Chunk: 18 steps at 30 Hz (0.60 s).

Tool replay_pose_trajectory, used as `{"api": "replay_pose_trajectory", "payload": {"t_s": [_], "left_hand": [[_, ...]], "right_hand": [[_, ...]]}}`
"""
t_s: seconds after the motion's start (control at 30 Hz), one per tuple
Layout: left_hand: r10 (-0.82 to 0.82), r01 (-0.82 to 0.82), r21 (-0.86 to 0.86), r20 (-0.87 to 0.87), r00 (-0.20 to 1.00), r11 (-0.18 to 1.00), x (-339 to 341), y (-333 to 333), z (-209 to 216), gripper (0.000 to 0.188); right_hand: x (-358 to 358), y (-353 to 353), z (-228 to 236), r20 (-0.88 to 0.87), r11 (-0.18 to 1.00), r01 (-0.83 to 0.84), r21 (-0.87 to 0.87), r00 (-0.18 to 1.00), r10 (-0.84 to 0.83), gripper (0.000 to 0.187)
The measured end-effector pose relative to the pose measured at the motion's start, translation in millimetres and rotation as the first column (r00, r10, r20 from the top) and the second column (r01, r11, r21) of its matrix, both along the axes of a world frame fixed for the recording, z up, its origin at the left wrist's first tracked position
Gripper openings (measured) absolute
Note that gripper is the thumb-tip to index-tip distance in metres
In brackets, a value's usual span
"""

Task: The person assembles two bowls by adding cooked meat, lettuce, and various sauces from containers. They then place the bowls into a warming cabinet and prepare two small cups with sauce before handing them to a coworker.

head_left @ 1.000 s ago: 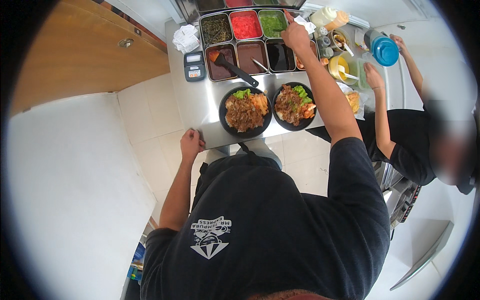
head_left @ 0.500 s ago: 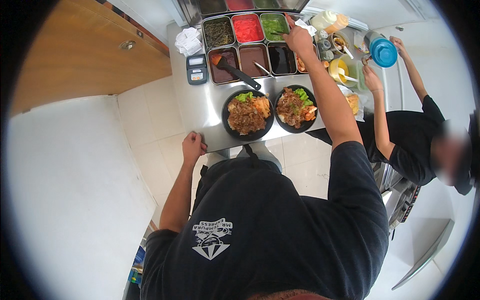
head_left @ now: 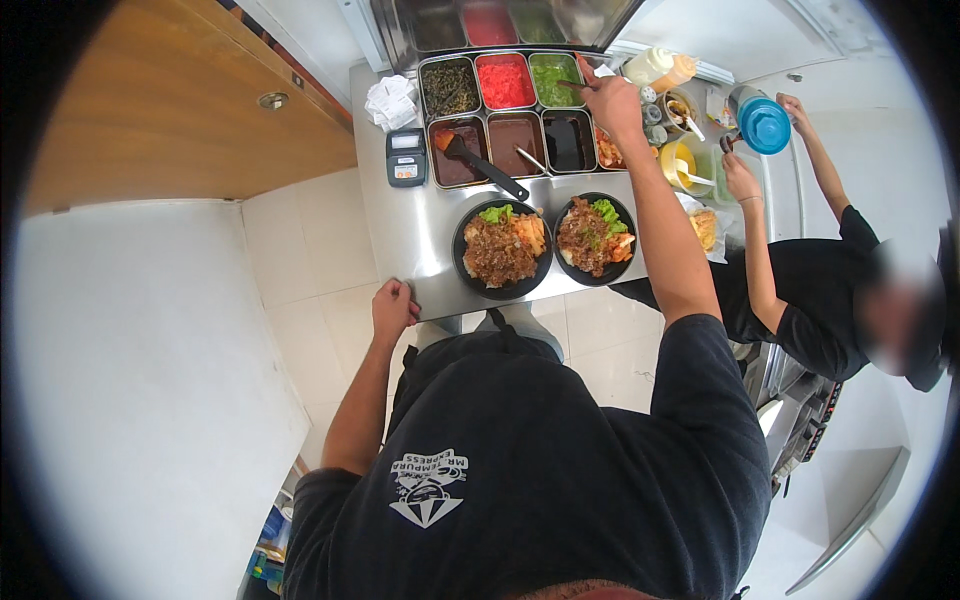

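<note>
In the head view, the right hand (head_left: 612,105) is closed on a thin utensil (head_left: 571,86), whose end reaches over the steel pan (head_left: 555,107) of chopped greens (head_left: 551,72). The left hand (head_left: 395,308), well apart, is curled in a loose fist at the tabletop (head_left: 405,240) edge. Two black bowls (head_left: 505,292) with meat (head_left: 495,255) and lettuce (head_left: 495,213) stand there side by side.

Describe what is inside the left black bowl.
The left black bowl holds browned meat, lettuce and pale orange pieces. A little white food shows at the meat's edge; whatever lies beneath is covered.
</note>
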<state>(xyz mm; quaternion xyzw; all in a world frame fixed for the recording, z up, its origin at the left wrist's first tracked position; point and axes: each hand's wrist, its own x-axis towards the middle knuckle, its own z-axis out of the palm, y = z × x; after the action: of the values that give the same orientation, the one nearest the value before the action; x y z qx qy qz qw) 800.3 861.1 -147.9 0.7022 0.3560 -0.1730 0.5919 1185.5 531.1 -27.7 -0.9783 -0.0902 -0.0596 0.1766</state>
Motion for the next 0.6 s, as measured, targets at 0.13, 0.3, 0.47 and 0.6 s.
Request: {"api": "replay_pose_trajectory", "payload": {"t_s": [0.13, 0.3, 0.47, 0.6], "left_hand": [[0.013, -0.013, -0.021, 0.001, 1.000, 1.000, -1.4, 0.0, -0.2, 0.026], [-0.003, 0.002, 0.013, 0.015, 1.000, 1.000, -3.0, -0.4, -0.6, 0.026], [0.028, -0.027, -0.015, 0.018, 0.999, 1.000, -2.7, -2.3, -1.4, 0.026], [0.030, -0.030, 0.002, 0.019, 0.999, 1.000, -4.8, -3.3, -0.4, 0.025]], "right_hand": [[-2.4, -1.2, 13.7, -0.025, 0.999, 0.031, -0.014, 0.999, -0.031, 0.031], [5.3, 0.5, -14.2, -0.118, 0.971, 0.079, -0.227, 0.987, -0.108, 0.033], [13.2, 3.5, -52.4, -0.069, 0.964, 0.128, -0.233, 0.987, -0.148, 0.037], [13.3, 3.0, -49.8, -0.045, 0.967, 0.113, -0.229, 0.991, -0.127, 0.041]]}}
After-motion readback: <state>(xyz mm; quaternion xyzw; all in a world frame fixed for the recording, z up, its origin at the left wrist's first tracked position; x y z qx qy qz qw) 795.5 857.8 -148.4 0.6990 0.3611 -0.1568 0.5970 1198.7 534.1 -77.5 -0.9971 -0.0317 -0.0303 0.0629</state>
